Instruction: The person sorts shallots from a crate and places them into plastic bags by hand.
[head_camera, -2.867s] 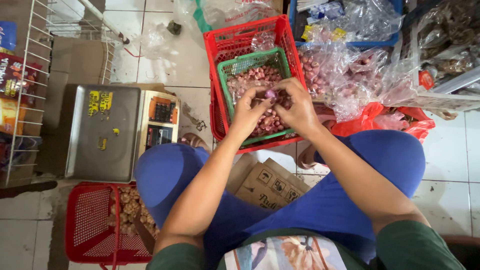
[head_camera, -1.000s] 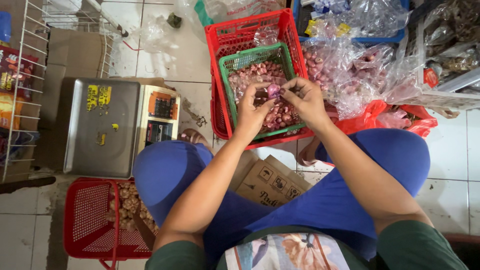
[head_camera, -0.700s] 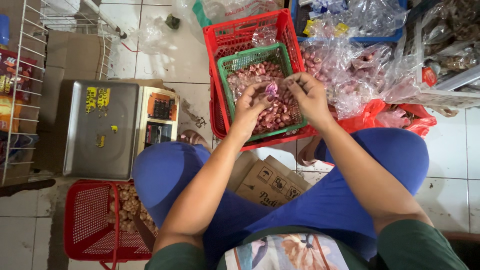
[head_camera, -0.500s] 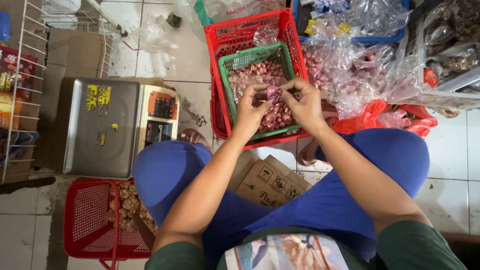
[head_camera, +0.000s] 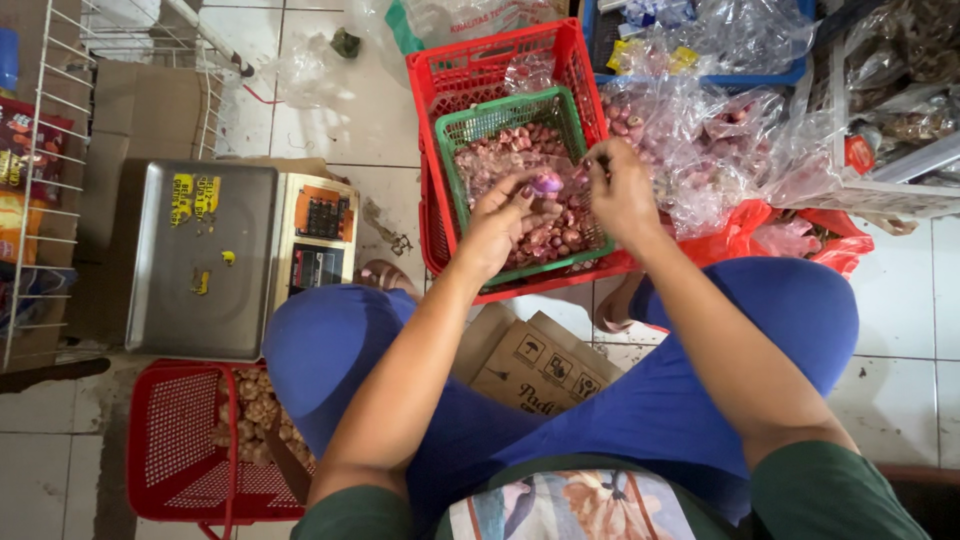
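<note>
By my knee a red mesh basket (head_camera: 175, 440) holds knobbly garlic. My left hand (head_camera: 497, 228) pinches a smooth purple shallot (head_camera: 547, 184) at its fingertips, over the green slatted basket (head_camera: 470, 125) of papery shallots. My right hand's (head_camera: 622, 192) fingers (head_camera: 598, 162) are closed just beside it; what they grip I cannot tell.

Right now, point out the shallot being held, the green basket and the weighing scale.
shallot (head_camera: 547, 184), head view, on its purple skin between the fingers.
green basket (head_camera: 500, 113), head view, on its far rim.
weighing scale (head_camera: 205, 262), head view, on the bare metal pan.
</note>
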